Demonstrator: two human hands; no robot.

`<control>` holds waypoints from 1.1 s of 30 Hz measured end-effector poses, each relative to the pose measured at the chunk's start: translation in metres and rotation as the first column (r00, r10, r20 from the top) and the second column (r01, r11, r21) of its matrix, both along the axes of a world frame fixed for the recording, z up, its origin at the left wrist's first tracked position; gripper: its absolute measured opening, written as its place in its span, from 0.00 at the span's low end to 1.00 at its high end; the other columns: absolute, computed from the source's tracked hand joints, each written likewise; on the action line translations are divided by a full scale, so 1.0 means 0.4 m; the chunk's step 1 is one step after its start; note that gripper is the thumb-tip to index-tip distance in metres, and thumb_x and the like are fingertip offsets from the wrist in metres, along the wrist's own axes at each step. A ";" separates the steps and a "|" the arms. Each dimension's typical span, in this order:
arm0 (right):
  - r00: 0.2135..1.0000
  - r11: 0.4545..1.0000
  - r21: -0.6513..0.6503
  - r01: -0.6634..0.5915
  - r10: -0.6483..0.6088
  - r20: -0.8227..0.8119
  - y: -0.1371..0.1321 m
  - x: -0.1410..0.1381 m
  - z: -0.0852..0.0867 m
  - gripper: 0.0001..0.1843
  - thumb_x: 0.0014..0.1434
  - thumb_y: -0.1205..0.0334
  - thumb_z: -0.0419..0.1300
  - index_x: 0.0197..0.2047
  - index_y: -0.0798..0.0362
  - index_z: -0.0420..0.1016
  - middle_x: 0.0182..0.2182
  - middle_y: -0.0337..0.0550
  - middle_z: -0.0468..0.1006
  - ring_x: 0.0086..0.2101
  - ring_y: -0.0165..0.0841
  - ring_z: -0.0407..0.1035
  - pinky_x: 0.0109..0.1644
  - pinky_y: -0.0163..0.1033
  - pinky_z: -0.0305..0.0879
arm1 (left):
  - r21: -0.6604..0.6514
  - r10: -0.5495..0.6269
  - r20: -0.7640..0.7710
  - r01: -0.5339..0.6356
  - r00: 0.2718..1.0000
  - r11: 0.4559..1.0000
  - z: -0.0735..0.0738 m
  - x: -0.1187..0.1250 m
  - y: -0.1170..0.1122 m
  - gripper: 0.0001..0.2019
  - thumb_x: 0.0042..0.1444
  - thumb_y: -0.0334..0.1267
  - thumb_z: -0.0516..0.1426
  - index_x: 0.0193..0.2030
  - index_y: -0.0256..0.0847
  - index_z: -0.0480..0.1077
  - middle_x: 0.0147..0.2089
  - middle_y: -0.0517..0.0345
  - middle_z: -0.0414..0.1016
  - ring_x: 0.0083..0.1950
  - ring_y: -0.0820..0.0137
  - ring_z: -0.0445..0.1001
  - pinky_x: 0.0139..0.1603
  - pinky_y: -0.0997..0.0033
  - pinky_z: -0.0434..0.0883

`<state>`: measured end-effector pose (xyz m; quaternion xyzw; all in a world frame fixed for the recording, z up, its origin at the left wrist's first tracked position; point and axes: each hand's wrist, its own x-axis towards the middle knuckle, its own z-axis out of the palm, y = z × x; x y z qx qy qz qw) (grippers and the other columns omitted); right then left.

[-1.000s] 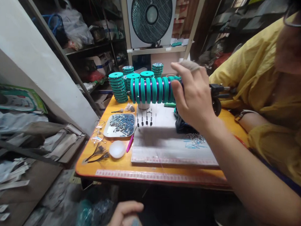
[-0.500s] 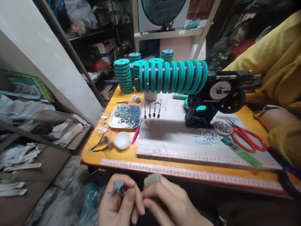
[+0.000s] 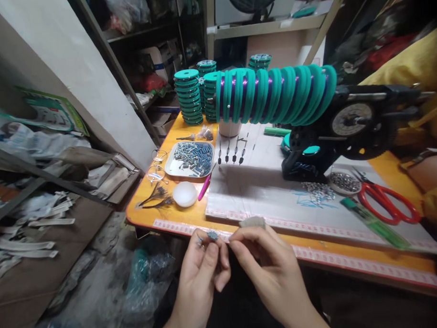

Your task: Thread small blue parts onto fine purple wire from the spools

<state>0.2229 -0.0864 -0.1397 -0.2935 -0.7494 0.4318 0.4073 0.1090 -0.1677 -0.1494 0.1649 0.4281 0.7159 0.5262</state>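
Observation:
My left hand (image 3: 202, 267) is closed, with a small blue-grey bundle (image 3: 213, 235) pinched at its fingertips, too small to identify exactly. To its right, my right hand (image 3: 270, 260) has thumb and forefinger pressed together; whatever is between them is too fine to make out. A greyish wrap (image 3: 252, 223) covers one of its fingers. Both hands are held at the table's front edge, fingertips a little apart. Beyond them, a row of green spools (image 3: 262, 98) with purple line sits on a black winding device (image 3: 353, 123). Thin lines with small dark weights (image 3: 234, 158) hang below the spools.
Left on the orange table (image 3: 143, 209) are a white tray (image 3: 172, 173) of small metal tubes, a white dish (image 3: 184, 194) and a magenta pen-like tool (image 3: 205, 186). Red-handled scissors (image 3: 388, 203) and a green case (image 3: 376, 225) lie right. A yellow sleeve (image 3: 408, 57) shows behind.
The camera view has shifted, and the table things sit differently in the picture. Both hands are higher and further right, nearer the table edge. Their fingertips have moved slightly apart.

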 end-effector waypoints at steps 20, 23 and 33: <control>0.997 0.995 0.090 -0.044 0.049 -0.056 -0.016 0.012 -0.009 0.08 0.62 0.69 0.65 0.41 0.47 0.83 0.31 0.39 0.77 0.30 0.30 0.72 0.32 0.33 0.71 | 0.095 0.143 -0.292 -0.120 0.946 0.988 -0.034 0.021 -0.027 0.11 0.70 0.43 0.54 0.35 0.43 0.61 0.26 0.67 0.66 0.27 0.78 0.63 0.28 0.79 0.62; 0.998 0.984 0.171 -0.048 0.052 -0.023 -0.014 0.021 -0.006 0.08 0.61 0.71 0.66 0.41 0.49 0.82 0.32 0.39 0.78 0.32 0.29 0.72 0.35 0.32 0.71 | 0.197 0.191 -0.353 -0.126 0.916 0.972 -0.032 0.010 -0.031 0.09 0.72 0.39 0.50 0.37 0.45 0.61 0.27 0.67 0.65 0.28 0.77 0.62 0.29 0.79 0.62; 0.997 0.978 0.193 -0.073 0.068 0.029 -0.017 0.027 -0.007 0.09 0.61 0.71 0.66 0.42 0.48 0.82 0.32 0.38 0.79 0.31 0.28 0.73 0.35 0.31 0.71 | 0.281 0.226 -0.436 -0.107 0.871 0.954 -0.036 0.003 -0.037 0.08 0.72 0.33 0.47 0.40 0.46 0.62 0.28 0.65 0.64 0.30 0.75 0.63 0.31 0.77 0.63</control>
